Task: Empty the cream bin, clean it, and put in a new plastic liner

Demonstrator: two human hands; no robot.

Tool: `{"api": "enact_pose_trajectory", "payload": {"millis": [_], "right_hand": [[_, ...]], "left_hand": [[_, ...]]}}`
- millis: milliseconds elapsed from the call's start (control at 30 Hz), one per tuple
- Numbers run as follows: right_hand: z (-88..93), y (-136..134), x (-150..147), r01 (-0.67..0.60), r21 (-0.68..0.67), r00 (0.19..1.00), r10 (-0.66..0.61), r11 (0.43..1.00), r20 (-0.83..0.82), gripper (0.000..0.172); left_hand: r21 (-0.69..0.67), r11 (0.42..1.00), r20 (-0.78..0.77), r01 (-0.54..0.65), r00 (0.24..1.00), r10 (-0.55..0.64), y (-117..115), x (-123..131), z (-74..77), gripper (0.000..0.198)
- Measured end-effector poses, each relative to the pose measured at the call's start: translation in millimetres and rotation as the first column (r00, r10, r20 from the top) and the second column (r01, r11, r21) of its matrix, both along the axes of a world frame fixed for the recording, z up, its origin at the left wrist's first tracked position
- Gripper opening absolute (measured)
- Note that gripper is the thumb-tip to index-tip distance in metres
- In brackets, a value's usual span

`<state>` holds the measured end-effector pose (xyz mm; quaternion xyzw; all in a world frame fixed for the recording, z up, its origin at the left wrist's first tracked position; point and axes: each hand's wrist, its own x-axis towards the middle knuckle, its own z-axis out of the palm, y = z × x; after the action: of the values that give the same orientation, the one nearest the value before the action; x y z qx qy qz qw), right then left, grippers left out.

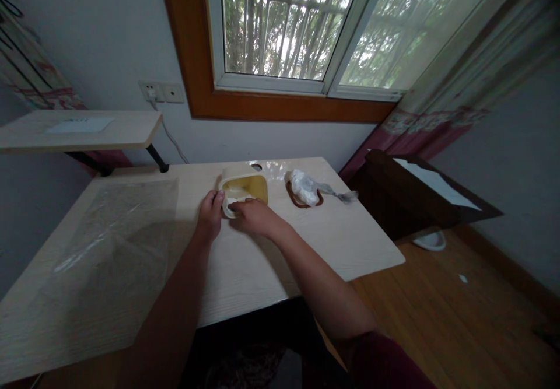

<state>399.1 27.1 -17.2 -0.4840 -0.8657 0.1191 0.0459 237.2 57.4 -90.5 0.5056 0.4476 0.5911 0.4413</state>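
A small cream box point(243, 189) with a yellow inside and an open top lies on the pale wooden table point(245, 260). My left hand point(210, 214) holds its near left side, fingers curled against it. My right hand point(256, 213) pinches the box's near rim, fingers closed. Just right of the box a brown oval lid point(294, 197) lies flat, with a crumpled clear plastic bag point(306, 187) on top of it.
A clear plastic sheet point(118, 231) covers the table's left half. A raised shelf point(83, 129) stands at the back left, with wall sockets point(161, 91) behind it. A dark cabinet point(415, 193) sits to the right on the wooden floor point(459, 319), below a window point(306, 27).
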Motion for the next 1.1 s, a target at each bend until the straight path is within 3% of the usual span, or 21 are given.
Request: {"api": "enact_pose_trajectory", "payload": {"millis": [500, 800, 1100], "right_hand": [[-22.5, 60, -36, 0.196, -0.072, 0.971, -0.183, 0.978, 0.154, 0.043], [-32.6, 64, -37, 0.203, -0.055, 0.97, -0.192, 0.978, 0.151, 0.043], [-29.7, 64, -35, 0.182, -0.04, 0.968, -0.172, 0.982, 0.184, 0.04]], "left_hand": [[0.007, 1.0, -0.032, 0.009, 0.999, -0.009, -4, 5, 5.3, 0.039], [0.011, 1.0, -0.031, -0.027, 0.999, 0.028, -4, 4, 2.3, 0.038], [0.009, 1.0, -0.013, -0.019, 1.0, 0.019, -4, 5, 5.8, 0.039]]}}
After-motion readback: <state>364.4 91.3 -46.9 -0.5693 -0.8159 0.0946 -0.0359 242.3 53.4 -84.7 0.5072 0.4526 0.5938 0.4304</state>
